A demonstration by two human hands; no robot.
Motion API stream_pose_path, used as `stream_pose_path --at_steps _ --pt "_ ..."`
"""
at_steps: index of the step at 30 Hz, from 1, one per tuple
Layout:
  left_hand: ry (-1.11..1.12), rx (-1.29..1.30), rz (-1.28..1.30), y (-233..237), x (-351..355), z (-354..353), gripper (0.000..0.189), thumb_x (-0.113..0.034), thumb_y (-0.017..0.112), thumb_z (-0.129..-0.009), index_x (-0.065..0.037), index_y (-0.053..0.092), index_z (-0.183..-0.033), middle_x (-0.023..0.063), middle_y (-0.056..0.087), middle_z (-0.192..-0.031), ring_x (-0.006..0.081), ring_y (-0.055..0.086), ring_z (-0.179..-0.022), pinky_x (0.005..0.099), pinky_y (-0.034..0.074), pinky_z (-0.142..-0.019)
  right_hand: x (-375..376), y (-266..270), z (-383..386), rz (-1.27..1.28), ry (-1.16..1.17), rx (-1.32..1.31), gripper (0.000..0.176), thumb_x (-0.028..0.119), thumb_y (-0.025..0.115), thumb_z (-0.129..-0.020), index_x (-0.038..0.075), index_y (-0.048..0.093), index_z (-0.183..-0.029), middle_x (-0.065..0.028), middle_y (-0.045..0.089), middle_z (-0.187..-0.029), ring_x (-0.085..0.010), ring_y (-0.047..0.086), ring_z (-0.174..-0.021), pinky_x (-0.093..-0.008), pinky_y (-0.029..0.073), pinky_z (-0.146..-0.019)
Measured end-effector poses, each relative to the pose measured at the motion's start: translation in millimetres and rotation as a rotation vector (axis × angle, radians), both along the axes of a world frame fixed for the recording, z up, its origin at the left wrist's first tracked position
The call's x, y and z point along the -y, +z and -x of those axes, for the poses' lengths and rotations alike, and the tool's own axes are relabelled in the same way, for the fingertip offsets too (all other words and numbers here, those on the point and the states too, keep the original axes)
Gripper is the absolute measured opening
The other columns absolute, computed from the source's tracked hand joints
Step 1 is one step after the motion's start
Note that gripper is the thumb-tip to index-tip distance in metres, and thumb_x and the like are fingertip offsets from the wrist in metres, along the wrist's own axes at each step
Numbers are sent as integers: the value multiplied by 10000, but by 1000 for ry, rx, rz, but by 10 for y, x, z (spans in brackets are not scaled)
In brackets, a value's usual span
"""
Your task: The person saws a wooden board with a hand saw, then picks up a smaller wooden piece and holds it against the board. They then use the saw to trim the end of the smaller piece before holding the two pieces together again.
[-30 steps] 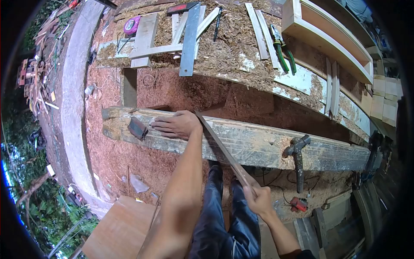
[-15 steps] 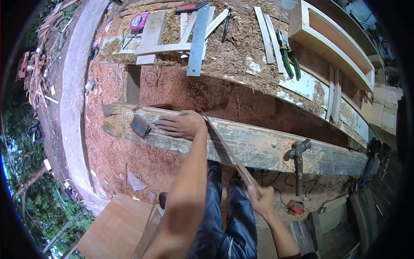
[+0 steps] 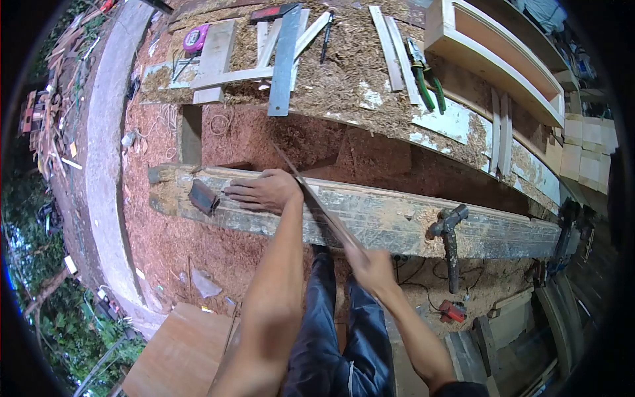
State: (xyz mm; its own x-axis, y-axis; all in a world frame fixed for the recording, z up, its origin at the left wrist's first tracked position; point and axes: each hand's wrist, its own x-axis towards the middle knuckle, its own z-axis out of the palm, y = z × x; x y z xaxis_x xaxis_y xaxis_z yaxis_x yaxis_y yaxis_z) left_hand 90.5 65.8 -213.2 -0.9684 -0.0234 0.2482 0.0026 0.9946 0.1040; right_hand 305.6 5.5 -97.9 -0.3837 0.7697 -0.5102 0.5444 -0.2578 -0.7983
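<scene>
My left hand [image 3: 268,192] lies flat, fingers stretched out and pointing left, pressing on the thick worn wooden beam [image 3: 380,221]. A thin strip of wood runs along the beam's far edge; how much of it lies under the palm is hidden. Close beside the left wrist, a long hand saw [image 3: 325,212] slants across the beam, its blade seen nearly edge-on and its tip past the far side. My right hand [image 3: 372,270] is closed round the saw's near end, somewhat blurred. Left of my fingertips sits a small dark block [image 3: 203,197].
A hammer [image 3: 450,231] rests on the beam to the right. Across the gap, a shaving-covered bench [image 3: 350,86] holds a steel ruler-like square [image 3: 286,73], a pink tape measure [image 3: 196,40], green-handled pliers [image 3: 428,83] and a wooden frame box [image 3: 503,59]. Sawdust covers the floor.
My right hand has pushed the saw forward and up-left, so more blade shows beyond the beam's far edge. My left hand stays on the beam. The whole view has shifted slightly.
</scene>
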Motion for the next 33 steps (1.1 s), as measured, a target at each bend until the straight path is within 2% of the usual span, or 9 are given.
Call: stream_pose_path --at_steps 1,6,11,12,13,17,24,26,33 --pt "-2 1 -4 1 -5 -6 706 -207 485 -804 40 249 -1423 226 192 -1511 338 198 -1405 459 124 -1149 -95 -84 193 -25 4 -7 373 255 572 -900 -45 623 -684 -177 392 -481 -144 398 -437 -336 396 -459" --pt "14 4 26 -79 -27 19 718 -217 483 -807 45 236 -1428 224 182 -1515 346 209 -1399 459 130 -1147 244 92 -223 -81 -35 -15 392 256 594 -886 -53 606 -644 -193 427 -483 -176 422 -387 -348 386 -434" --pt "15 -7 37 -66 78 -27 713 -222 499 -804 47 257 -1418 224 213 -1505 343 219 -1396 464 135 -1145 244 93 -466 162 30 40 318 270 606 -867 -31 676 -793 -225 560 -568 -309 661 -576 -369 490 -533" --pt "-5 -28 2 -66 35 1 708 -218 504 -802 47 268 -1414 221 222 -1502 341 220 -1395 464 136 -1145 163 -30 -200 -61 -23 -28 372 289 591 -884 -29 648 -700 -190 479 -487 -180 488 -402 -358 413 -458" --pt "-19 -53 -21 -69 33 24 704 -215 509 -800 48 278 -1410 219 231 -1500 340 221 -1395 464 136 -1145 40 -93 21 -53 6 -1 403 313 571 -894 -44 632 -719 -211 465 -500 -233 448 -400 -370 415 -474" --pt "-9 2 5 -1 7 13 683 -193 514 -804 33 292 -1409 214 230 -1501 333 223 -1395 460 141 -1145 28 -91 160 -38 30 22 411 331 551 -899 -42 626 -744 -236 457 -526 -347 478 -420 -380 421 -486" --pt "-15 15 5 7 22 0 682 -191 517 -804 24 286 -1409 208 213 -1508 330 205 -1402 481 139 -1139 275 74 -283 -56 10 -4 358 295 583 -881 -33 646 -751 -216 440 -515 -228 478 -380 -365 399 -446" --pt "-23 -11 -3 14 -20 11 683 -189 516 -802 24 286 -1409 210 208 -1509 330 203 -1403 485 141 -1137 8 -137 263 26 15 72 464 384 542 -893 -30 635 -706 -256 506 -565 -425 568 -548 -419 440 -506" --pt "-11 25 -22 33 1 9 670 -180 499 -809 22 284 -1410 224 181 -1513 332 183 -1410 491 127 -1140 727 228 -774 7 26 102 286 239 610 -857 -38 660 -806 -227 506 -535 -312 631 -510 -378 450 -477"
